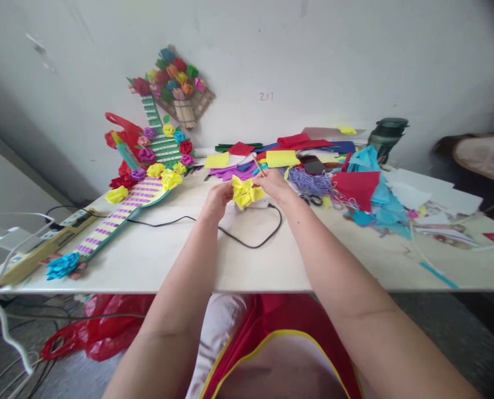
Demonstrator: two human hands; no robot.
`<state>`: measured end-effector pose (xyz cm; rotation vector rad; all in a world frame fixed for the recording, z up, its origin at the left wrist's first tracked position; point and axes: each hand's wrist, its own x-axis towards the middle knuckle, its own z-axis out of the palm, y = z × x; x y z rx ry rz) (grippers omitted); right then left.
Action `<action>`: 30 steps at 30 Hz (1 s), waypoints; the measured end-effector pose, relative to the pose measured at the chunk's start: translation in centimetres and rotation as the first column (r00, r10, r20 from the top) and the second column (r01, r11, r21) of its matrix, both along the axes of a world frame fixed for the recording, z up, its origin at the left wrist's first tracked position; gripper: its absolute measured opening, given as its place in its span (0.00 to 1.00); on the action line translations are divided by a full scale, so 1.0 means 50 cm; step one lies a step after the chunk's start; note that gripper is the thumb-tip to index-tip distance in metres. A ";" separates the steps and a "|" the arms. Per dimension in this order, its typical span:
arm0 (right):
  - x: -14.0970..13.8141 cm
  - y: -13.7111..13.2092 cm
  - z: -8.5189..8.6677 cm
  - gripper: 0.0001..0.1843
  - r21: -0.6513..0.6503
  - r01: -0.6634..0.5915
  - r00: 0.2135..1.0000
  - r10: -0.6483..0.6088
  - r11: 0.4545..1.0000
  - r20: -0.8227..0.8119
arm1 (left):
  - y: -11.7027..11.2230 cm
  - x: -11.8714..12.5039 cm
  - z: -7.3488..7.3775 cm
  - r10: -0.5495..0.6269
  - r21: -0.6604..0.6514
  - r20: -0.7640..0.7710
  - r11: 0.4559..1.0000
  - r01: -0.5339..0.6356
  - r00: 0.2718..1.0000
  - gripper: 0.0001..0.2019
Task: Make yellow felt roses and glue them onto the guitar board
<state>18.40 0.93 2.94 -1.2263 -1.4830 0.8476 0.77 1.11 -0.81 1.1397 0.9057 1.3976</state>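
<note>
Both my hands are at a yellow paper flower [245, 193] with ruffled petals, raised over the middle of the white table. My left hand [220, 200] grips its left side with closed fingers. On the other side my right hand [273, 184] is closed round a thin wooden stick [258, 165], and its fingertips touch the flower's right edge. The stick points up and to the left. A black cable [255, 245] curls on the table below the flower.
At left lies a guitar-shaped piece [124, 208] with paper flowers, near a power strip [70, 224]. Coloured paper sheets [282, 158], purple string [309, 183], scissors [312, 200] and blue scraps [382, 208] spread behind and right. A dark bottle [386, 139] stands at the back.
</note>
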 end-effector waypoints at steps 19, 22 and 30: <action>0.000 -0.002 0.000 0.11 0.096 -0.020 0.878 -0.029 0.995 0.478 | -0.022 -0.002 0.014 0.116 0.015 -0.158 0.993 -0.115 0.981 0.15; 0.003 -0.012 0.011 0.15 0.121 -0.026 0.848 -0.042 0.992 0.528 | -0.026 -0.002 0.019 0.135 0.029 -0.198 0.991 -0.132 0.971 0.15; 0.002 -0.009 0.015 0.21 0.236 -0.127 0.841 -0.021 0.963 0.540 | -0.030 0.000 0.024 0.177 0.070 -0.221 0.984 -0.166 0.959 0.13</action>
